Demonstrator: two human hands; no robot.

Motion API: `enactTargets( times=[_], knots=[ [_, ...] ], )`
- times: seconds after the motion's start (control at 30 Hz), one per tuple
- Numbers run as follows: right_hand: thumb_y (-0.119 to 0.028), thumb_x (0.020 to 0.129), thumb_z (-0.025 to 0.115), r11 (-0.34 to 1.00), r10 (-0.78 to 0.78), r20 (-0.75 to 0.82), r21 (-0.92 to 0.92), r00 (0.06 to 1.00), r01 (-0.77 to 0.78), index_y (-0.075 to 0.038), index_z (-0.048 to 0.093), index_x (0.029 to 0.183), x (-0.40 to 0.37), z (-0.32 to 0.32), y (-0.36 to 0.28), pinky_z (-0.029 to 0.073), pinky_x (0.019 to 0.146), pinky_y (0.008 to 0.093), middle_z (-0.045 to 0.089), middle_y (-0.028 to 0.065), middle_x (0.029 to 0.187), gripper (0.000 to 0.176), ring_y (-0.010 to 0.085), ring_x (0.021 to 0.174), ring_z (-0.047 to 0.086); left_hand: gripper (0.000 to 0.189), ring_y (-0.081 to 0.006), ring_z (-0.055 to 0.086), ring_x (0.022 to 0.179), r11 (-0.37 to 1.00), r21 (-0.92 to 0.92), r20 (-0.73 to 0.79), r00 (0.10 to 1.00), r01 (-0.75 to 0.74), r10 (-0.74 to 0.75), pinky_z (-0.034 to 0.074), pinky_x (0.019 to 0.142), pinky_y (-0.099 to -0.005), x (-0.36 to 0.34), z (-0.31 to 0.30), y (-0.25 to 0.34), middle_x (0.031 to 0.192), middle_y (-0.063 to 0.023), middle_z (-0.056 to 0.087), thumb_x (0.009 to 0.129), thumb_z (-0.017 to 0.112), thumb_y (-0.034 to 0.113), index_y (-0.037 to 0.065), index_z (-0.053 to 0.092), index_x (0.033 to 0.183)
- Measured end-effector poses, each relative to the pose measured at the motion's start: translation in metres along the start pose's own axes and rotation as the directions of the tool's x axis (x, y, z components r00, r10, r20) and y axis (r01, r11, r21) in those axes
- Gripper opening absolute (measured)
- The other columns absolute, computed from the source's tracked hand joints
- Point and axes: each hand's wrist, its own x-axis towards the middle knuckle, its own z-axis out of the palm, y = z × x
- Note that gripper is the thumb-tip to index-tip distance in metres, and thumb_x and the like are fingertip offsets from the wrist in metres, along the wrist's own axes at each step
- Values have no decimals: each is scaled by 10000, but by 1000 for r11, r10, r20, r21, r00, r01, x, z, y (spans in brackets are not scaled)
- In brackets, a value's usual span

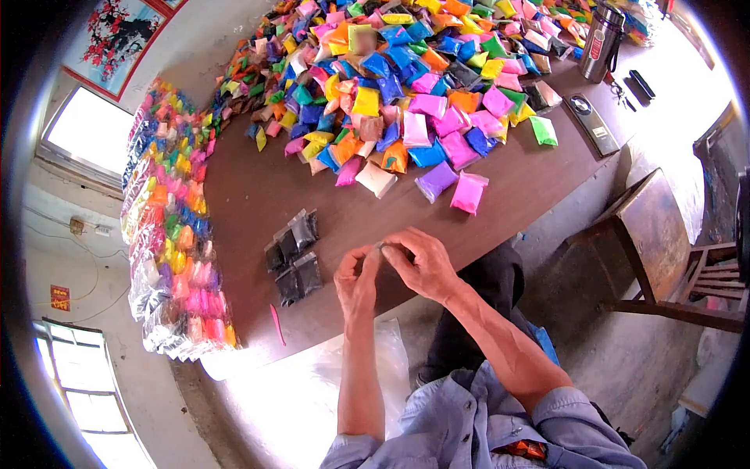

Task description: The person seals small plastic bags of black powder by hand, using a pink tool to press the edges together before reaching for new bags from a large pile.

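My left hand (357,277) and my right hand (418,262) meet above the table's near edge, thumbs and fingertips pinched together. Whatever sits between the fingertips is too small and covered to make out. Left of my left hand, several small black packets (291,254) lie in a tight group on the brown table (242,195). A thin pink stick-like tool (277,324) rests closer to the table's edge, below those packets. Beyond my right hand are a pink packet (469,193) and a purple packet (436,181), at the front of a large heap.
The heap of colourful packets (391,86) covers the table's far side. Clear bags of packets (180,250) line the left edge. A steel flask (601,43), a flat box (591,125) and keys (621,94) stand or lie at right. A wooden chair (652,227) is beside the table.
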Motion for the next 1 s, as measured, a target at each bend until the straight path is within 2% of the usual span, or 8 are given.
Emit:
enactTargets(
  times=[0.1, 0.17, 0.3, 0.47, 0.6, 0.67, 0.77, 1.0],
  knots=[
    [-93, 932, 735, 1000, -29, 7, 0, 1000, 29, -11, 710, 1014, -1, 1, -5, 543, 719, 421, 696, 174, 927, 118, 380, 831, 683, 181, -54, 619, 911, 982, -182, -39, 999, -38, 32, 497, 829, -219, 1, -2, -5, 1012, 15, 725, 1006, 734, 116, 21, 742, 1160],
    [-99, 927, 741, 1000, -19, 7, 22, 1000, 18, -13, 711, 1011, -2, 2, -2, 545, 726, 426, 697, 176, 926, 124, 383, 834, 684, 189, -61, 629, 951, 938, -348, -42, 999, -1, -14, 509, 869, -230, 0, -2, -3, 1035, 1, 729, 1018, 723, 109, 10, 733, 1179],
    [-110, 920, 745, 999, -41, 32, 22, 999, 40, -14, 713, 1004, -3, 0, 0, 549, 740, 436, 702, 175, 929, 132, 385, 855, 692, 179, -70, 639, 962, 950, -312, -24, 999, 28, -38, 515, 889, -241, -1, -1, 5, 1036, -7, 735, 1017, 729, 112, 7, 740, 1162],
    [-136, 910, 748, 999, -47, 58, 9, 997, 46, -16, 721, 1018, -4, -1, 0, 551, 758, 447, 709, 173, 945, 164, 390, 885, 696, 192, -66, 624, 926, 989, -147, 44, 998, -31, 37, 503, 844, -238, -1, -3, 4, 1014, 9, 725, 1014, 741, 143, 7, 754, 1148],
    [-154, 904, 743, 999, -20, 44, 42, 999, 19, -15, 728, 1033, -6, 0, 1, 558, 781, 434, 720, 172, 970, 191, 383, 907, 701, 188, -50, 603, 898, 957, -289, -17, 1000, -9, 4, 475, 803, -216, 0, 0, 2, 994, 27, 712, 1014, 740, 155, 13, 755, 1136],
    [-156, 910, 738, 999, 17, 32, 37, 999, -18, -15, 731, 1034, -5, 0, 5, 560, 776, 422, 723, 173, 975, 188, 375, 896, 703, 170, -38, 592, 884, 985, -171, -42, 999, -20, 13, 452, 785, -197, 0, 2, 5, 980, 32, 703, 1014, 739, 164, 19, 754, 1101],
    [-169, 926, 733, 997, 49, -20, 56, 999, -48, -14, 740, 1042, -5, 0, 7, 560, 735, 390, 724, 171, 967, 194, 335, 841, 709, 181, -29, 588, 880, 992, -121, -25, 999, -26, 24, 442, 782, -187, 1, -6, -4, 969, 30, 702, 1014, 740, 177, 20, 755, 1103],
    [-172, 933, 743, 997, 74, 5, 36, 997, -74, -6, 751, 1054, -5, -2, 5, 549, 680, 366, 736, 159, 941, 205, 280, 799, 716, 261, -77, 605, 842, 999, -3, -59, 997, 40, -41, 486, 766, -245, -12, -8, 17, 922, 6, 716, 1011, 743, 231, -12, 767, 1103]
  ],
)
